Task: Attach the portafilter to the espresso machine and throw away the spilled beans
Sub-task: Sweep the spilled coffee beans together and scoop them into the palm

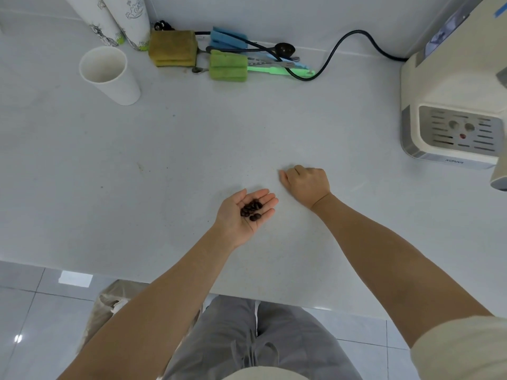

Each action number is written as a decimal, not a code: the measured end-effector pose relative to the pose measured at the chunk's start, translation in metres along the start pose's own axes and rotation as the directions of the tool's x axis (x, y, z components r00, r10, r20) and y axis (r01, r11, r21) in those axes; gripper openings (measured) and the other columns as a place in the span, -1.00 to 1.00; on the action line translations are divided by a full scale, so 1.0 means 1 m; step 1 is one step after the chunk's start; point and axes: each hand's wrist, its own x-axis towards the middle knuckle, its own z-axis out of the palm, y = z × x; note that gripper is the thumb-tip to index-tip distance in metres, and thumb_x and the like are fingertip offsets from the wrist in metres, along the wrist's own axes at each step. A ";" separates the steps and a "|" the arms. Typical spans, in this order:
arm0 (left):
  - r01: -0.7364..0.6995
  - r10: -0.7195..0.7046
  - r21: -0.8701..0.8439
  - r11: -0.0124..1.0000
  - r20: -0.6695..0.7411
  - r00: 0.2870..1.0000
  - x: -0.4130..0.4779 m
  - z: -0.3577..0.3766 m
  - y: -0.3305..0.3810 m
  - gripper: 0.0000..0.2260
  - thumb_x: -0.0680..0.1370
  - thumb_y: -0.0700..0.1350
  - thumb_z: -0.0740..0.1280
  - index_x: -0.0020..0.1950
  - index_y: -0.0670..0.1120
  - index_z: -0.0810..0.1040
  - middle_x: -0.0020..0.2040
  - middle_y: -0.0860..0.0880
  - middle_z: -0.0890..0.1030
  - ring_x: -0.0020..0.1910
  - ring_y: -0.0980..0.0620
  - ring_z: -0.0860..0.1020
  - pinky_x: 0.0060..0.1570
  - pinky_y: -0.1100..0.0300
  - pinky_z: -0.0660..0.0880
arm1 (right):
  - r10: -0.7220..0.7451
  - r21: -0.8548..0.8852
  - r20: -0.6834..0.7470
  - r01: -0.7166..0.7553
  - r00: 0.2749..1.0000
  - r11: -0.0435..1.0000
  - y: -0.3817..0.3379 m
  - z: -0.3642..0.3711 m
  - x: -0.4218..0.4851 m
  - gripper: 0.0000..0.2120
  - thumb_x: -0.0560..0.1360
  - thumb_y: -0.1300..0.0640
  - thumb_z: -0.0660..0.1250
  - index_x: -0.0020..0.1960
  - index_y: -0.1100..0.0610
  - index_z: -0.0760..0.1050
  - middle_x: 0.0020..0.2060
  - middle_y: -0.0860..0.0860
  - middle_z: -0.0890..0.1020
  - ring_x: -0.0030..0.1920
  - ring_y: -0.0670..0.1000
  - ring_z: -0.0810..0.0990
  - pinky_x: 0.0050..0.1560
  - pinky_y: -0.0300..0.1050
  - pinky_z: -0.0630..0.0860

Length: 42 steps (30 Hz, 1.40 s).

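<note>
My left hand (pixel 242 212) lies palm up just above the white counter (pixel 192 149), cupping several dark coffee beans (pixel 251 209). My right hand (pixel 306 185) rests knuckles up on the counter just to the right, fingers curled under; whether it holds anything I cannot tell. The cream espresso machine (pixel 450 105) stands at the right edge, its drip tray (pixel 461 133) facing me. A pale cylindrical part (pixel 499 174) shows at the right frame edge; I cannot tell what it is. No loose beans are visible on the counter.
A white paper cup (pixel 107 75) stands at the back left beside two tall cup stacks (pixel 118 20). Sponges (pixel 197 54), spoons and a black power cord (pixel 343 50) lie along the back wall. A lined bin (pixel 109 311) stands on the tiled floor below the counter's front edge, left of my legs.
</note>
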 end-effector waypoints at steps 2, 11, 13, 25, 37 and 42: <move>0.000 0.000 -0.003 1.000 -0.007 1.000 0.002 0.000 0.000 -0.57 0.61 -0.07 -0.01 -0.08 -0.30 0.56 -0.26 -0.19 0.70 -0.07 -0.11 0.59 -0.11 0.05 0.51 | -0.006 -0.001 0.016 0.006 1.000 1.000 0.000 -0.001 0.000 -0.54 0.07 0.13 0.61 -0.65 0.12 0.30 -0.76 -0.02 0.34 -0.78 -0.05 0.27 -0.70 -0.42 0.17; -0.008 0.008 0.013 1.000 -0.013 1.000 0.007 0.004 0.000 -0.57 0.61 -0.08 -0.01 -0.10 -0.31 0.57 -0.26 -0.20 0.70 -0.07 -0.12 0.59 -0.12 0.06 0.51 | 0.161 0.106 0.091 -0.170 0.983 0.980 0.001 -0.014 0.002 -0.52 0.08 0.22 0.62 -0.68 0.17 0.30 -0.79 0.02 0.34 -0.80 0.01 0.28 -0.71 -0.42 0.23; -0.011 0.012 0.024 1.000 -0.015 1.000 0.010 0.005 0.001 -0.57 0.61 -0.08 -0.01 -0.09 -0.31 0.57 -0.26 -0.19 0.70 -0.07 -0.11 0.60 -0.11 0.07 0.51 | 0.210 0.208 0.077 -0.221 0.975 0.953 0.001 -0.023 0.006 -0.52 0.13 0.31 0.58 -0.67 0.21 0.27 -0.80 0.08 0.33 -0.80 0.04 0.27 -0.74 -0.36 0.30; -0.013 0.012 0.012 1.000 0.072 0.997 0.009 0.033 -0.011 -0.69 0.54 -0.24 0.10 -0.31 -0.21 0.54 -0.47 -0.07 0.61 -0.41 0.04 0.64 -0.41 0.25 0.57 | 0.230 0.579 0.125 -0.259 0.965 0.773 -0.049 -0.070 0.011 -0.57 0.42 0.26 0.33 -0.57 0.28 0.29 -0.68 0.19 0.36 -0.66 0.10 0.32 -0.59 -0.15 0.30; 0.032 -0.034 0.022 0.999 0.109 0.993 0.015 0.025 -0.010 -0.61 0.60 -0.10 0.04 -0.03 -0.33 0.56 -0.19 -0.22 0.68 -0.07 -0.12 0.60 -0.06 0.04 0.49 | 0.356 0.506 0.349 -0.494 0.867 0.707 -0.005 -0.080 -0.008 -0.81 0.47 0.28 0.26 0.07 0.29 0.47 -0.01 0.20 0.57 -0.32 0.02 0.43 -0.26 -0.14 0.39; 0.041 -0.044 0.034 0.999 0.084 0.995 0.016 0.018 -0.005 -0.61 0.60 -0.10 0.03 -0.09 -0.30 0.57 -0.13 -0.22 0.64 -0.05 -0.12 0.59 -0.05 0.06 0.48 | 0.253 0.252 0.713 -0.576 0.654 0.778 0.028 -0.074 -0.023 -0.54 0.43 0.17 0.32 0.29 0.09 0.29 0.20 0.10 0.40 -0.11 0.12 0.52 -0.03 0.03 0.53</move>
